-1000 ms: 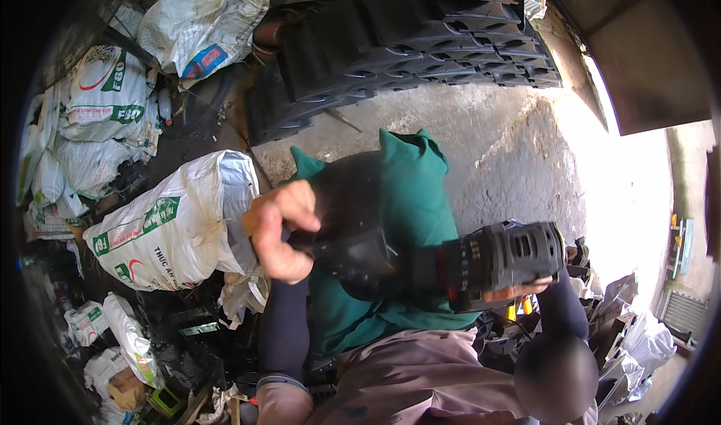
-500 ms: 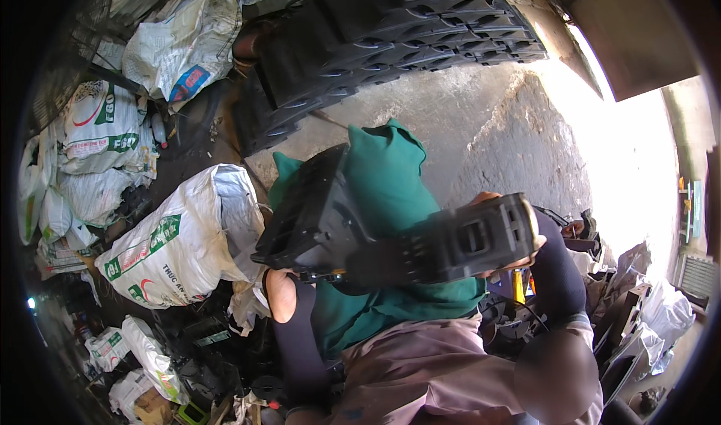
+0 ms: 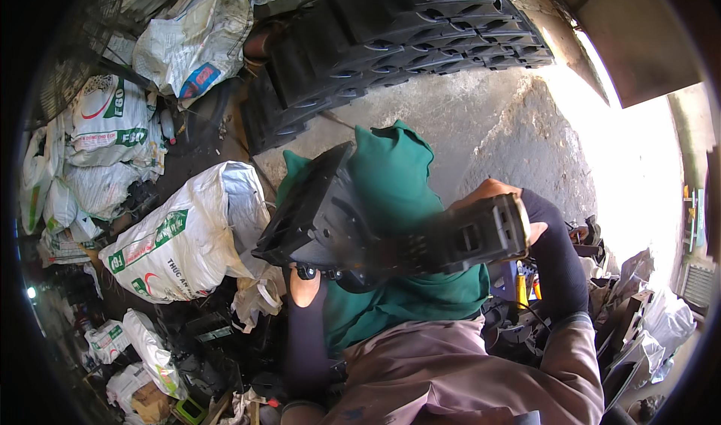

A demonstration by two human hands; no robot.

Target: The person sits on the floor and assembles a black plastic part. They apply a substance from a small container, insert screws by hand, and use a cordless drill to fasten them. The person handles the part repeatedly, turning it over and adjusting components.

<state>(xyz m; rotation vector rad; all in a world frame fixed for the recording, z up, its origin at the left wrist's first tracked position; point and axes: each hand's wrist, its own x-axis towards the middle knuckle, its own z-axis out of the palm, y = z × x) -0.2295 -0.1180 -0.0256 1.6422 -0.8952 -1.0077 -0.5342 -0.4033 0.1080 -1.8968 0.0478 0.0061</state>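
A black plastic housing, wide and angular at its left with a narrower boxy end at its right, is tilted across my lap. Its middle is smeared by motion. My right hand is closed round the boxy end, with the back of the hand on the far side and a fingertip showing at the end face. Under the lower left edge of the housing is my left hand; only the wrist area shows and its fingers are hidden. Green cloth lies over my lap beneath the housing.
An open white sack lies to my left, and more white sacks stand beyond it. Stacked black ribbed panels fill the far side. Yellow-handled tools and loose parts sit by my right forearm. Scrap litters the lower left.
My left forearm has swung to the right and stands straighter. My right hand shows more over the far side of the housing. The housing has barely moved; the whole view has shifted slightly.
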